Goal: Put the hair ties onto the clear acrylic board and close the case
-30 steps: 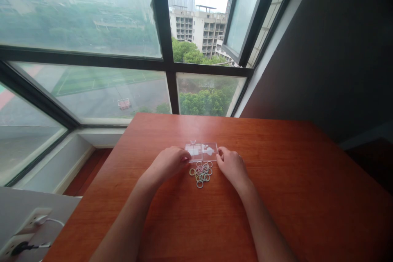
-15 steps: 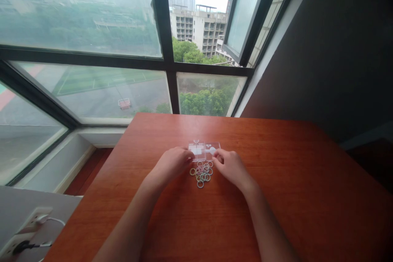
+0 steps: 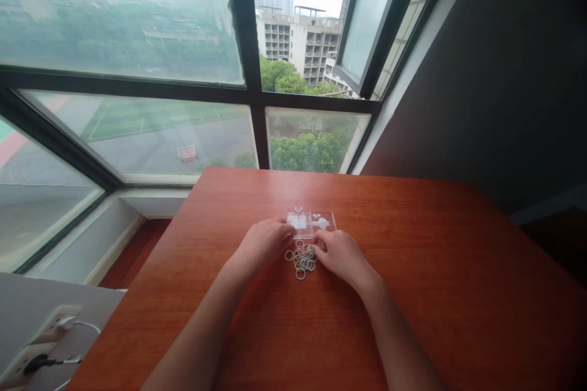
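A clear plastic box [image 3: 301,223] with its lid [image 3: 324,222] folded open to the right lies flat on the table, with white print or labels on both halves. My left hand [image 3: 268,239] has its fingers closed at the box's near left corner, gripping its edge. Just in front of the box is a loose pile of small pastel hair ties [image 3: 302,261], in pink, yellow, green and white tones. At the pile's right edge, my right hand [image 3: 340,253] has thumb and fingers drawn together against the ties; what lies between the fingertips is hidden.
Both hands work over a reddish-brown wooden table [image 3: 440,269]. Beyond its far edge stand dark-framed windows [image 3: 257,98], one pane swung outward. A grey wall [image 3: 486,85] rises on the right. Wall sockets with plugs [image 3: 43,354] are at lower left.
My right hand has left the lid's right side and come down and left to the hair ties. My left hand stays at the box. The view has shifted slightly.
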`<state>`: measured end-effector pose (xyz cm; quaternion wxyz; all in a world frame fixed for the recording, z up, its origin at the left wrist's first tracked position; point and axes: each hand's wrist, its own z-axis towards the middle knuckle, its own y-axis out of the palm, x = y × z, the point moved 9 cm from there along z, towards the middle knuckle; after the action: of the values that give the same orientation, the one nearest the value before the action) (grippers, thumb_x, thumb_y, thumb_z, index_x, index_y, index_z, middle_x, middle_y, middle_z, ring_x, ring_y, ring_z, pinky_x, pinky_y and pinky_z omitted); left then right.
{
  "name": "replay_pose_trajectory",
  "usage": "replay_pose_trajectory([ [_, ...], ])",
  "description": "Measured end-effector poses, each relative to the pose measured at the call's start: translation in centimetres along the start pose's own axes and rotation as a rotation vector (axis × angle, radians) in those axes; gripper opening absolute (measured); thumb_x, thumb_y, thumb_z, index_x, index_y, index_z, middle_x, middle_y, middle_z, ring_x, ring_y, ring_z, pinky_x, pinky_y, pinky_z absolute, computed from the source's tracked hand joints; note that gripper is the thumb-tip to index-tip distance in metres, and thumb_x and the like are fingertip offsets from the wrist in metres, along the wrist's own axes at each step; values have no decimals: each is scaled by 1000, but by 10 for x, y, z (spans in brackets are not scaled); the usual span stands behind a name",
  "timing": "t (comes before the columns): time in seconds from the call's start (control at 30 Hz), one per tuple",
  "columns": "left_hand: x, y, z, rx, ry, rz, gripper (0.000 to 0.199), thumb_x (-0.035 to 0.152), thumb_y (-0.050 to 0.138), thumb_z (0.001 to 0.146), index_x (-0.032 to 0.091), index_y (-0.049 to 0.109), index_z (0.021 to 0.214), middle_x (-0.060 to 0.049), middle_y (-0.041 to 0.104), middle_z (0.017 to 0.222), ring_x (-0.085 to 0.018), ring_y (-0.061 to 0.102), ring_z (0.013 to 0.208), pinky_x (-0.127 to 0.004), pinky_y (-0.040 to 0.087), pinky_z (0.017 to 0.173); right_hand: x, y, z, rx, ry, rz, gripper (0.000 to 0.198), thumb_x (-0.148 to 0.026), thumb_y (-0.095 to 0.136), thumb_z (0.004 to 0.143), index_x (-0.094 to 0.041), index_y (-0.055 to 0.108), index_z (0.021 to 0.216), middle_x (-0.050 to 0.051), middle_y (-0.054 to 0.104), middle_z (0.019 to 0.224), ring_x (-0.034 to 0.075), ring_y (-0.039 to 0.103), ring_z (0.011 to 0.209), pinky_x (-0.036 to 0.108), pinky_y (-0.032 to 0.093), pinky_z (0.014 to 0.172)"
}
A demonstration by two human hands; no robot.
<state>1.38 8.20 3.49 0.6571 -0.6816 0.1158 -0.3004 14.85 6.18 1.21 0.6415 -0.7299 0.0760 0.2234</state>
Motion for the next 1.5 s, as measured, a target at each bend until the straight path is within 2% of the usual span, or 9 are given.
replay_pose_trajectory([
  [0.23,1,-3,-1,9,7,-20,16,22,57,84,21,65,71,-3,65,78,-15,58,64,-24,30,55,-1,0,0,36,-12,-7,9,-29,58,85,-24,65,81,-1,67,70,14,59,64,23,28,57],
  [0.4,1,-17,-2,85,-4,-54,15,21,53,87,23,68,87,-3,68,79,-17,61,69,-24,33,58,2,-10,3,138,-20,100,7,-25,56,86,-23,62,83,-3,65,67,12,58,61,22,31,58],
  [0.57,8,-28,0,188,12,-246,15,22,51,88,21,67,90,-3,66,79,-14,58,68,-23,39,63,1,-20,2,282,-28,168,8,-27,55,87,-22,61,87,-3,63,64,13,58,61,21,34,60],
  [0.67,12,-25,2,197,25,-395,16,26,53,89,20,67,90,-2,65,78,-12,56,65,-21,40,61,-1,-20,0,320,-46,178,9,-29,55,88,-22,61,88,-4,62,62,13,57,58,21,33,59],
  [0.8,10,-18,4,195,8,-490,17,31,55,88,19,68,88,-2,62,73,-11,53,61,-21,40,58,-2,-21,0,354,-54,163,11,-31,54,89,-22,61,88,-3,61,62,13,57,57,22,33,58],
  [1.07,10,-16,6,254,-6,-474,11,17,56,82,18,66,79,-2,63,77,-11,53,65,-21,40,61,-9,-19,1,273,-44,150,15,-31,50,91,-23,62,94,-1,67,69,14,62,64,22,38,65],
  [1.3,-25,-23,-1,468,-211,-321,14,23,53,87,20,66,84,-1,60,77,-11,53,66,-22,39,62,8,-23,0,166,78,-28,12,-28,55,88,-25,66,88,-1,70,76,15,63,70,23,31,59],
  [1.5,-38,-9,2,461,-246,-298,14,26,54,87,20,67,87,0,59,78,-12,55,67,-23,39,63,11,-15,-1,51,84,-71,12,-29,58,86,-27,69,89,1,72,81,17,65,76,24,31,59],
])
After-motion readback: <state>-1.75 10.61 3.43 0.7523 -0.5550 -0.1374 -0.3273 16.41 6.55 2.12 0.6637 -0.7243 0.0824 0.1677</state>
